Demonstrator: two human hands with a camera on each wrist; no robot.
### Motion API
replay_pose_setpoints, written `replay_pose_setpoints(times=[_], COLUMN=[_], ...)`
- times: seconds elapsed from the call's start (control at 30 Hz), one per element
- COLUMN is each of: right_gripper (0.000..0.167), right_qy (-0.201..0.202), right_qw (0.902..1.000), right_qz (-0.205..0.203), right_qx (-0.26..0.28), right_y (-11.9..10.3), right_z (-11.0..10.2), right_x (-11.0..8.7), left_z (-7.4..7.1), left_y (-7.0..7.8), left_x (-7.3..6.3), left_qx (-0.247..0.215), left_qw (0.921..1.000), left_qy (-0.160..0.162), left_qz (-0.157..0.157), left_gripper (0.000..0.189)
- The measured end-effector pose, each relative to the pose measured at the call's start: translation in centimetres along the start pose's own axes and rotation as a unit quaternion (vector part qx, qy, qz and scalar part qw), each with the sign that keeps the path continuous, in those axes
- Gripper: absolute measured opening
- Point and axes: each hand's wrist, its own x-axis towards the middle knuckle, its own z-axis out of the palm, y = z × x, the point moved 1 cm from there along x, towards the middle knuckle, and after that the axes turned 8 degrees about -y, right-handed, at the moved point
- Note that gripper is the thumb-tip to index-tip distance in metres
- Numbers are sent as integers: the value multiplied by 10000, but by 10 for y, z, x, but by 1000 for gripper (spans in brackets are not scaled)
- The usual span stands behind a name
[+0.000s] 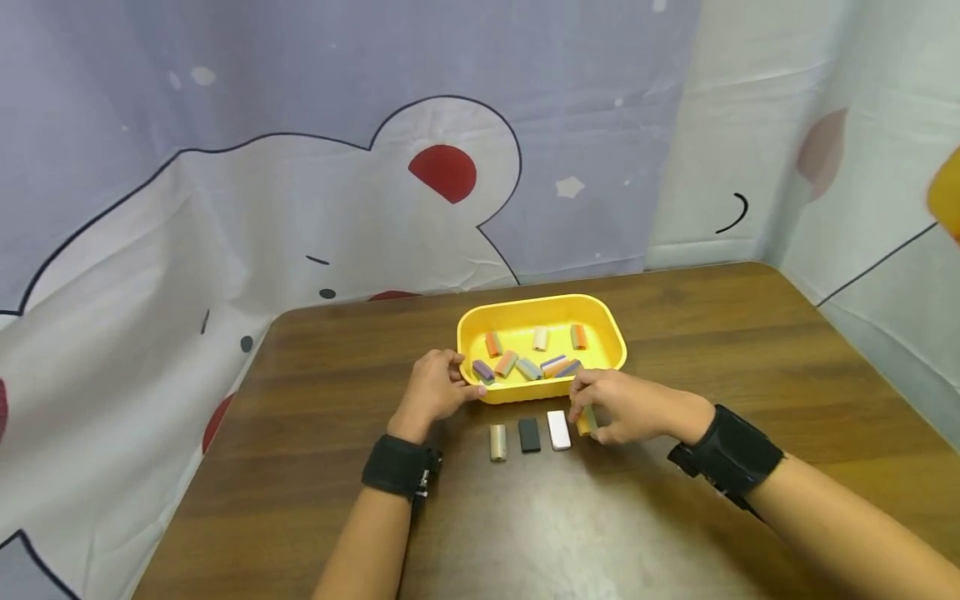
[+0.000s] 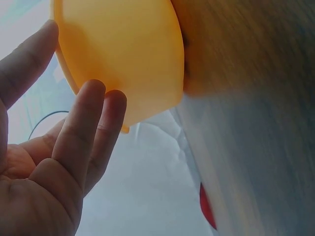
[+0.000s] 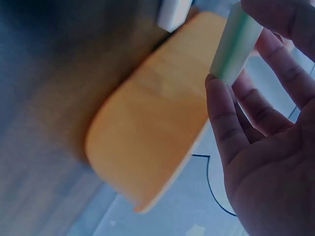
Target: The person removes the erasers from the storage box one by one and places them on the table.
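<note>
Left hand (image 1: 437,385) has the left end of the yellow tray (image 1: 525,392) held between thumb and fingers, small striped blocks (image 1: 506,363) scattered inside. In front, left to right: a beige block (image 1: 498,443), a black block (image 1: 529,435), a white block (image 1: 558,430). Just beside that, the orange-and-green block (image 1: 584,422), pinched in the right hand's (image 1: 624,403) fingertips; can't tell if it's touching the table (image 1: 637,517).

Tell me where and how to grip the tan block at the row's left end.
I'd pinch the tan block across its long sides, near mid-length, coming down from above and the left. It is narrow, lies with its length running toward the yellow tray, and its left flank is open; the black block sits apart on the right, leaving a gap for a fingertip.
</note>
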Motion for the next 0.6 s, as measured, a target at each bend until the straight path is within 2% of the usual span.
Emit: replay_pose_setpoints(times=[0.27,0.6], right_gripper=[23,25], right_qy=[-228,-194], right_qw=[9994,9995], right_qz=[254,161], right_qx=[-24,-178], right_y=[6,14], right_z=[19,30], right_x=[-5,-4], left_z=[-1,-1], left_y=[0,-1], left_x=[1,1], left_qx=[-60,-177], left_qw=[10000,9998], left_qy=[24,-17], left_qz=[17,-54], left_gripper=[62,62])
